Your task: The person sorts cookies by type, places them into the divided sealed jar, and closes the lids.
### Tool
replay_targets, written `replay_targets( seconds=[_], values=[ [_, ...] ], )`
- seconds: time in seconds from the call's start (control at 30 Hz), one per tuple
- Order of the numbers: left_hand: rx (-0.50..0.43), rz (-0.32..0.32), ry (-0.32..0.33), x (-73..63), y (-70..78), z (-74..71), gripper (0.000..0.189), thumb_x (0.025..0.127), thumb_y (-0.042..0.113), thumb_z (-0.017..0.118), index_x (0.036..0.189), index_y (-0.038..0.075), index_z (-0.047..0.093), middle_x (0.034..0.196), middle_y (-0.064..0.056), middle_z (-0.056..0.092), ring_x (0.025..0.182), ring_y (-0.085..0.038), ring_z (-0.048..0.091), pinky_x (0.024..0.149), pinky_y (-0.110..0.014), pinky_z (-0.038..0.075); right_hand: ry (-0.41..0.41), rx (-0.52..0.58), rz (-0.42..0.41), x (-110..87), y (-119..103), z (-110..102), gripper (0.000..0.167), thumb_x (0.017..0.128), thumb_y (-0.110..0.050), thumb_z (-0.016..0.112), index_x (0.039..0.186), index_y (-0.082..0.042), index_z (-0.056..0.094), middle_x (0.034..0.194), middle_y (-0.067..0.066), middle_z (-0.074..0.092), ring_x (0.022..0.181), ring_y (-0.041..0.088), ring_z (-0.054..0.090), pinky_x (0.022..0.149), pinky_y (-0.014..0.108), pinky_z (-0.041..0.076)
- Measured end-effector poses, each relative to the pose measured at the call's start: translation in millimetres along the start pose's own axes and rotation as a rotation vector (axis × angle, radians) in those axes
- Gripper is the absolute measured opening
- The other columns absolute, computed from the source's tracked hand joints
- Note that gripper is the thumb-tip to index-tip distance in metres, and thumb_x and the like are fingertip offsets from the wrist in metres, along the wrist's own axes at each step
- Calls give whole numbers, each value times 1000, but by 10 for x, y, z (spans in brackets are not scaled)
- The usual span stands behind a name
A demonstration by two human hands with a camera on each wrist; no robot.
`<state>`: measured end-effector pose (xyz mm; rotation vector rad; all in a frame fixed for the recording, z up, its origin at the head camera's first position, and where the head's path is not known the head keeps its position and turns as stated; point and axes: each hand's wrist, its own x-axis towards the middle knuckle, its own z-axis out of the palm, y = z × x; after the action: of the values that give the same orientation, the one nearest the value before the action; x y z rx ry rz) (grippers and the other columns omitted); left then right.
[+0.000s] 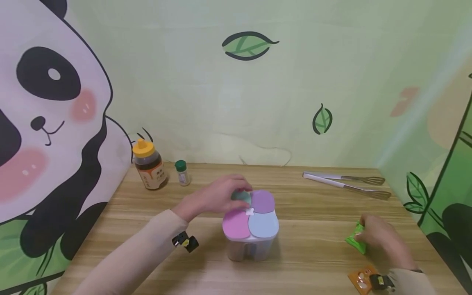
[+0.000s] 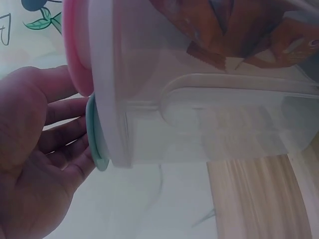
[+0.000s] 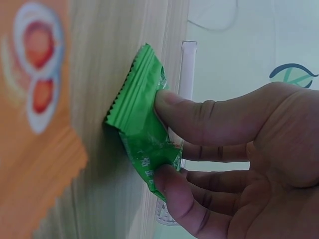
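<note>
My left hand (image 1: 223, 194) reaches over a clear plastic storage box (image 1: 236, 250) with four coloured lids. Its thumb and fingers grip around the mint lid (image 1: 241, 198), at the back left corner; in the left wrist view its fingertips are at the edge of that lid (image 2: 94, 134). Orange packets (image 2: 239, 35) show through the box wall. At the right, my right hand (image 1: 383, 237) pinches a small green snack packet (image 1: 357, 237) between thumb and finger. The right wrist view shows the packet's serrated end (image 3: 132, 94) pointing away from the palm, close over the table.
An orange packet (image 1: 359, 278) lies on the wooden table (image 1: 309, 254) near my right wrist. Two whisks (image 1: 343, 180) with pale handles lie at the back right. A honey jar (image 1: 151, 170) with a yellow cap and a green-capped shaker bottle (image 1: 182, 174) stand at the back left.
</note>
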<state>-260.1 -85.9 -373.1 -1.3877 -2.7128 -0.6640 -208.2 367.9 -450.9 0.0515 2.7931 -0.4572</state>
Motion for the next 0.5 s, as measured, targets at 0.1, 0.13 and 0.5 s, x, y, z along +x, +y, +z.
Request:
replay_targets(
  seconds=[0.1, 0.13, 0.5],
  values=[
    [-1, 9, -14, 76, -2, 12, 42, 86, 35, 74, 119, 9, 67, 113, 0, 66, 101, -11, 61, 86, -23, 53, 5, -7, -9, 8, 8, 3, 45, 81, -18, 75, 107, 11, 52, 84, 11, 56, 76, 25, 53, 64, 38, 47],
    [-1, 9, -21, 98, 2, 12, 43, 86, 35, 74, 119, 9, 67, 113, 0, 66, 101, -11, 61, 86, -23, 53, 7, -6, -12, 10, 11, 5, 45, 81, -18, 75, 106, 11, 52, 83, 11, 56, 76, 25, 53, 64, 38, 47],
    [-28, 29, -118, 276, 50, -8, 49, 84, 33, 77, 122, 5, 65, 114, -4, 66, 102, -16, 63, 88, -28, 54, 13, 26, -26, 2, 23, 12, 43, 82, -14, 74, 107, 13, 51, 85, 13, 57, 77, 25, 53, 64, 37, 48]
  ],
)
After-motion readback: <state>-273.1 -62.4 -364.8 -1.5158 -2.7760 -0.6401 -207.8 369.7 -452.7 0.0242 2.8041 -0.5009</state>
